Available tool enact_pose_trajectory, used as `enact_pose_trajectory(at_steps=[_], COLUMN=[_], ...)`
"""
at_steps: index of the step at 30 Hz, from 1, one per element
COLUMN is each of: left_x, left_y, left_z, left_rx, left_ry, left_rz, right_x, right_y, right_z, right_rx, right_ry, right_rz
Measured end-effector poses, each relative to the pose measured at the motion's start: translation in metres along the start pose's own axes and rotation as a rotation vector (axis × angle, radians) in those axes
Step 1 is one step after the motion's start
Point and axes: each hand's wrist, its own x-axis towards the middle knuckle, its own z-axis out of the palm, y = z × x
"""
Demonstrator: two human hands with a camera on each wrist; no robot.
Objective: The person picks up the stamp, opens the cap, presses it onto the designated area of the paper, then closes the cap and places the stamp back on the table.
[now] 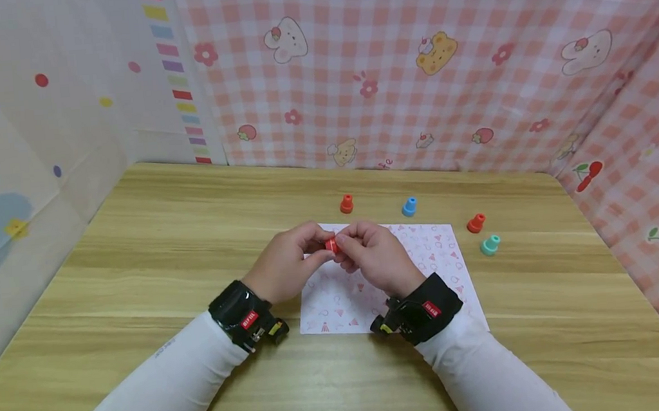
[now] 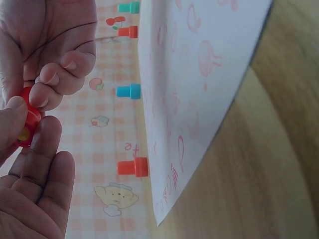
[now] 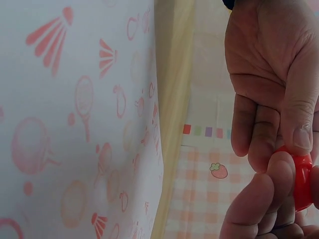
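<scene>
- At far left I see a pale sleeve [image 1: 163, 380], cut off by the bottom of the head view; its small dark lettering is too faint for me to read.
- The left hand [image 1: 284, 264] pinches a red piece [image 1: 331, 245] between thumb and fingers, and hides part of the paper's left edge from me.
- That red piece is held above the paper, between the two hands; fingers cover much of it, so I can't make out its whole shape. The left wrist view gives me a yellow patch on it.
- Behind the paper a second red piece [image 1: 347, 204] stands upright on the desk [image 1: 190, 210].
- The right hand [image 1: 380, 259] pinches the held piece too, its lower fingers mostly out of my sight from above.
- The paper [image 1: 337, 301] lies under both hands, printed with shuttlecocks and rackets; some prints are too pale to name, and the right wristband [image 1: 425, 311] covers part.
- Further right I get a blue piece [image 1: 409, 207], a third red piece [image 1: 476, 223] and a teal piece [image 1: 491, 246].
</scene>
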Motion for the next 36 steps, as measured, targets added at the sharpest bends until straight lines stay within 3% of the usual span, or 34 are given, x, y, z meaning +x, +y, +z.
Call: enact_pose_trajectory(at_steps=[26,36], left_x=[-0.0013,-0.0012], left_y=[0.0011,0.001], left_z=[-0.0017,-0.0017], left_rx=[-0.156,-0.234], left_ry=[-0.008,-0.018], left_rz=[-0.057,-0.087], right_x=[-0.0019,-0.003], right_y=[0.0047,0.0031], right_z=[0.001,-0.0001], right_rx=[0.066,0.098], right_ry=[-0.042,-0.055], right_rz=[-0.115,-0.113])
